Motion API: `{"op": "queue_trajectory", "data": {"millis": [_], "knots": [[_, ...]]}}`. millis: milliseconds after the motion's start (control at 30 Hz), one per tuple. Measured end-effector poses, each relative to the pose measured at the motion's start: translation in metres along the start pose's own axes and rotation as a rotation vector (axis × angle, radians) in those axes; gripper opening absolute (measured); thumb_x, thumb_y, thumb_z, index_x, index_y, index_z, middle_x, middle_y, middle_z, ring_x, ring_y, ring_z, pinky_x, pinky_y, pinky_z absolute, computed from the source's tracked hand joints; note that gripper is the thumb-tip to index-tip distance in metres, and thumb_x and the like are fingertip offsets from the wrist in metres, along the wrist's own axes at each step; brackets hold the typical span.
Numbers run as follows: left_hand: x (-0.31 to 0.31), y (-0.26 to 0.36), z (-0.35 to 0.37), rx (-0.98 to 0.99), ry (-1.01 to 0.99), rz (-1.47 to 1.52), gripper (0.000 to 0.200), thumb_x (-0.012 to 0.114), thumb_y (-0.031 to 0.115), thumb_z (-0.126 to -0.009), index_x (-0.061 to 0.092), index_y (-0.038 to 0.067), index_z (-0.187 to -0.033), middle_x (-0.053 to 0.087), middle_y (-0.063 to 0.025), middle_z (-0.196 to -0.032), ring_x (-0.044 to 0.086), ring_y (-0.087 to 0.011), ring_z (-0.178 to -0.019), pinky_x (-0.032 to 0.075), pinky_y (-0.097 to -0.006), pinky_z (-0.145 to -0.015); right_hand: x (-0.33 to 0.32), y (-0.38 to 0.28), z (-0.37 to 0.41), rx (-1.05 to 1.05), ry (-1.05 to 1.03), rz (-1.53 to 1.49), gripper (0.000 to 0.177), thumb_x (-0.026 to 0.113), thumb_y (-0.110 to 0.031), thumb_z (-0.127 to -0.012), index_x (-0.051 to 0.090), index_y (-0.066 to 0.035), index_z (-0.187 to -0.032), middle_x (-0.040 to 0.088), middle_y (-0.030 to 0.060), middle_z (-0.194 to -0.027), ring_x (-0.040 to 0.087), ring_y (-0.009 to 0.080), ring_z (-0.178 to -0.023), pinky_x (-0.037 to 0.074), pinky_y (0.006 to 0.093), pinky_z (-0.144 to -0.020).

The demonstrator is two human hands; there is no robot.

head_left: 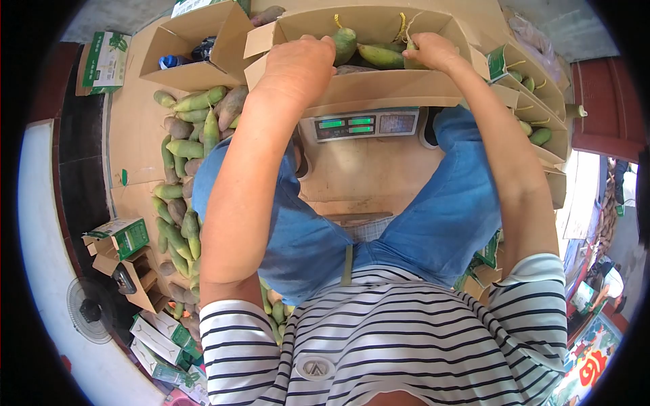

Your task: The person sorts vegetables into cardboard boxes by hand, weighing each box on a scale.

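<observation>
An open cardboard box [386, 88] sits on a digital scale [365, 124] whose display is lit green. Inside it lie several green radishes [382, 56], some with yellowish stems. My left hand [301, 61] reaches over the box's near left side, its fingers curled against an upright green radish [344, 44]; the fingertips are mostly hidden. At the right end of the box, my right hand [433, 52] is closed around the stem end of another radish [410, 54], thumb on its near side.
Piled radishes [186, 149] cover the floor left of my legs. A second open box [196, 44] holds a blue-and-dark item. Filled boxes [535, 108] line the right side. A fan [90, 309] stands lower left. Another person [611, 283] is at far right.
</observation>
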State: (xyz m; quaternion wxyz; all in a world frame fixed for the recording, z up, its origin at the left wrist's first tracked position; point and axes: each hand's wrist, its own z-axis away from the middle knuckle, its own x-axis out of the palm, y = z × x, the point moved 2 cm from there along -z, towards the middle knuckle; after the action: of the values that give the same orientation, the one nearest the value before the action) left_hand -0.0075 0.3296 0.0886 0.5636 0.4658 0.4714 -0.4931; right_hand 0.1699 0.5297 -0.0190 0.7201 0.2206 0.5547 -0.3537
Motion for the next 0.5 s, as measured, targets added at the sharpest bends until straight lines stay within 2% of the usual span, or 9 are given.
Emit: {"op": "queue_trajectory", "data": {"millis": [100, 200, 300, 400, 500], "knots": [[-0.001, -0.003, 0.002, -0.003, -0.007, 0.025, 0.027, 0.058, 0.022, -0.085, 0.052, 0.0, -0.099, 0.06, -0.0195, -0.095, 0.059, -0.0362, -0.092, 0.049, -0.0448, -0.076, -0.02, 0.002, 0.003, 0.023, 0.051, -0.059, 0.046, 0.061, -0.044, -0.081, 0.06, -0.002, -0.101, 0.063, 0.0152, -0.102, 0.058, 0.0321, -0.097, 0.045, 0.042, -0.083], [-0.003, -0.003, 0.002, -0.02, -0.029, 0.025, 0.028, 0.058, 0.023, -0.085, 0.052, 0.0, -0.1, 0.061, -0.0193, -0.096, 0.059, -0.036, -0.092, 0.049, -0.0448, -0.075, -0.046, 0.013, 0.01, 0.033, 0.157, -0.279, 0.049, 0.061, -0.048, -0.081, 0.061, -0.002, -0.099, 0.065, 0.0133, -0.09, 0.062, 0.0254, -0.085, 0.048, 0.037, -0.074], [-0.003, -0.002, 0.003, -0.016, -0.027, 0.02, 0.029, 0.058, 0.024, -0.085, 0.052, 0.0, -0.101, 0.061, -0.0192, -0.095, 0.059, -0.0356, -0.092, 0.049, -0.0449, -0.075, -0.039, 0.03, 0.008, 0.011, 0.083, -0.586, 0.055, 0.06, -0.054, -0.08, 0.061, -0.001, -0.096, 0.063, 0.0096, -0.08, 0.06, 0.0159, -0.075, 0.049, 0.031, -0.067], [-0.003, -0.003, 0.002, -0.012, -0.023, 0.027, 0.029, 0.059, 0.024, -0.085, 0.052, 0.001, -0.101, 0.061, -0.019, -0.095, 0.059, -0.0352, -0.091, 0.049, -0.0451, -0.075, -0.037, 0.043, 0.01, 0.075, 0.068, -0.624, 0.053, 0.057, -0.056, -0.082, 0.061, -0.005, -0.096, 0.061, 0.004, -0.081, 0.058, 0.011, -0.072, 0.046, 0.0258, -0.065], [-0.002, -0.004, 0.002, -0.019, -0.009, 0.03, 0.029, 0.059, 0.024, -0.085, 0.052, 0.001, -0.102, 0.061, -0.0189, -0.096, 0.059, -0.0351, -0.092, 0.049, -0.0451, -0.075, -0.052, 0.041, 0.02, 0.042, 0.127, -0.684, 0.054, 0.058, -0.055, -0.082, 0.06, -0.004, -0.097, 0.061, 0.0053, -0.088, 0.058, 0.0115, -0.076, 0.046, 0.0225, -0.069]]}}
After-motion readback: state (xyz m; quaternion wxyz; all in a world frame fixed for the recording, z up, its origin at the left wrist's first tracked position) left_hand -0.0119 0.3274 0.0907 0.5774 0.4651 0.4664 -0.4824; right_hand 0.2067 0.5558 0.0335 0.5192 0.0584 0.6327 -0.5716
